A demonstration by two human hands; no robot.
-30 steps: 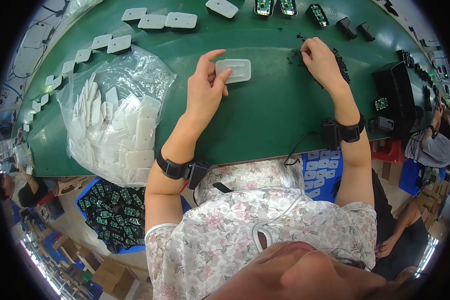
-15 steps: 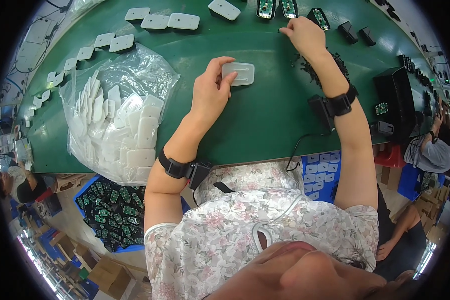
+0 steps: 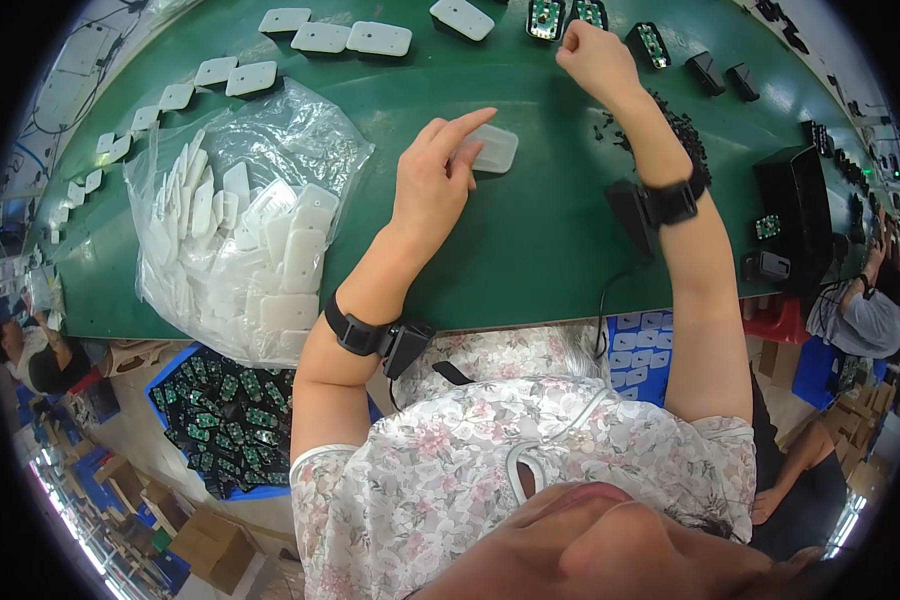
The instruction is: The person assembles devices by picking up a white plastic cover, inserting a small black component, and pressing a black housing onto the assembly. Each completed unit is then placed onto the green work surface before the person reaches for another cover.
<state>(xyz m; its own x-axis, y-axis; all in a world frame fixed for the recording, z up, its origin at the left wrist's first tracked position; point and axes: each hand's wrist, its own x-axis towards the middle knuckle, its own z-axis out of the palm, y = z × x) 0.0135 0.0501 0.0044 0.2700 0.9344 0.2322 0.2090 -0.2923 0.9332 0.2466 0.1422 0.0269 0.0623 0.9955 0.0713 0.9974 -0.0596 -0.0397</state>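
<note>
A translucent white plastic cover (image 3: 497, 150) lies flat on the green table in front of me. Beside it is my left hand (image 3: 432, 180), its index finger stretched out over the cover's left part and the fingers apart. Farther off to the right, the fingers of my right hand (image 3: 597, 68) are curled together just below the two black housings. Whatever they pinch is hidden. Of those two, the left housing with a green circuit board (image 3: 545, 20) shows whole, while the right housing (image 3: 589, 14) is partly behind my fingers.
A clear bag of white covers (image 3: 290, 255) sits on the left. White-topped cases (image 3: 379, 39) line the far edge. Another board-filled housing (image 3: 654, 46), small black parts (image 3: 682, 135) and a black bin (image 3: 792, 205) are on the right. Below stands a blue crate of circuit boards (image 3: 232, 420).
My left fingers have loosened from the white cover, with the index finger now straightened. My right hand has shifted a little to the left, and its fingers are curled more tightly.
</note>
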